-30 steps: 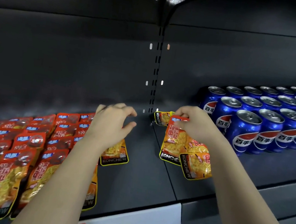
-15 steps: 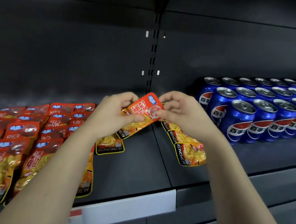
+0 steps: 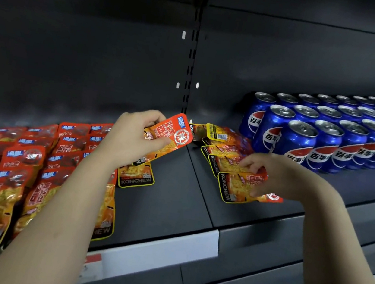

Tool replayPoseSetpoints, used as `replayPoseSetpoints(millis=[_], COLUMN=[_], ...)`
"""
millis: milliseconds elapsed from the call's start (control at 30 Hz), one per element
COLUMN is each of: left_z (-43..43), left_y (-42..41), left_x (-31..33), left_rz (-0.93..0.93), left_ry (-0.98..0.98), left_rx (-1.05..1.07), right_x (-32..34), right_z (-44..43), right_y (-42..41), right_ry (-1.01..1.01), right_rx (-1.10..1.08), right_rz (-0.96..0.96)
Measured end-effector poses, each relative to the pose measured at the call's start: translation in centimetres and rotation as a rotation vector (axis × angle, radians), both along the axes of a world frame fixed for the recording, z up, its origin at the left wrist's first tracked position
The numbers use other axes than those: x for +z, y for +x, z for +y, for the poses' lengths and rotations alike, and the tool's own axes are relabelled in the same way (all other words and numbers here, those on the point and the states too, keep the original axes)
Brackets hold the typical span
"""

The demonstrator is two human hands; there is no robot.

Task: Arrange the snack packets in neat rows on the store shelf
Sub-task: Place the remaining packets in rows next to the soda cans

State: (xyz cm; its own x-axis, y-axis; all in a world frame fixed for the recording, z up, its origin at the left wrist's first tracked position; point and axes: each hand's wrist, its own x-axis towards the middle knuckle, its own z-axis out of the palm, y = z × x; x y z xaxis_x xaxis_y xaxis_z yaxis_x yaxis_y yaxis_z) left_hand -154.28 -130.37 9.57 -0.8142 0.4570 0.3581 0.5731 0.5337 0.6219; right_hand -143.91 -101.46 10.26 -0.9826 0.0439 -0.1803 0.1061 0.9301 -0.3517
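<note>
My left hand (image 3: 131,137) grips an orange-red snack packet (image 3: 174,133) above the dark shelf (image 3: 164,206), tilted with its top pointing up and right. My right hand (image 3: 267,172) pinches the top of the front packet (image 3: 235,188) in a loose, overlapping pile of packets (image 3: 222,144) lying sideways just right of the shelf seam. Neat rows of the same packets (image 3: 20,165) fill the shelf's left part. One packet (image 3: 136,176) lies below my left hand, at the right edge of those rows.
Blue soda cans (image 3: 328,136) stand in rows at the right, close behind the pile. A slotted upright (image 3: 190,69) runs up the dark back wall. A white price strip (image 3: 159,257) lines the shelf's front edge.
My right hand let go of the raised packet and dropped to the front packet of the pile. My left hand now holds the raised packet alone.
</note>
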Motion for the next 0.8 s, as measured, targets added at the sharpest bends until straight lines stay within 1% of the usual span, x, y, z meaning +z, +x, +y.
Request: replayPoseSetpoints(millis=[100, 200, 267, 367, 433, 500, 600, 700, 800], left_z=[-0.3, -0.7, -0.8, -0.8, -0.9, -1.5, -2.7, -3.5, -4.1], left_y=[-0.1, -0.3, -0.5, -0.5, -0.7, -0.8, -1.1, -1.4, -1.4], left_x=[-0.1, -0.2, -0.2, 0.0, 0.0, 0.1, 0.7, 1.8, 2.7], left_rz=[0.034, 0.068, 0.086, 0.113, 0.143, 0.168, 0.165, 0.189, 0.201], left_ry=[-0.006, -0.039, -0.041, -0.002, 0.015, 0.045, 0.055, 0.012, -0.054], left_rx=[0.035, 0.078, 0.093, 0.114, 0.153, 0.212, 0.268, 0.285, 0.279], right_x=[0.1, 0.7, 1.2, 1.3, 1.4, 1.4, 1.4, 1.4, 1.6], right_z=[-0.3, -0.9, -1.8, -3.9, -5.3, -6.3, -7.4, -8.1, -8.3], right_y=[-0.2, -0.7, -1.3, -2.9, -4.0, -5.1, -6.4, -7.3, -8.0], right_ry=[0.036, 0.059, 0.054, 0.004, -0.066, -0.134, -0.235, -0.424, -0.514], right_rx=[0.037, 0.110, 0.146, 0.157, 0.124, 0.142, 0.159, 0.112, 0.111], right_rz=[-0.031, 0.011, 0.082, 0.270, 0.349, 0.362, 0.329, 0.289, 0.280])
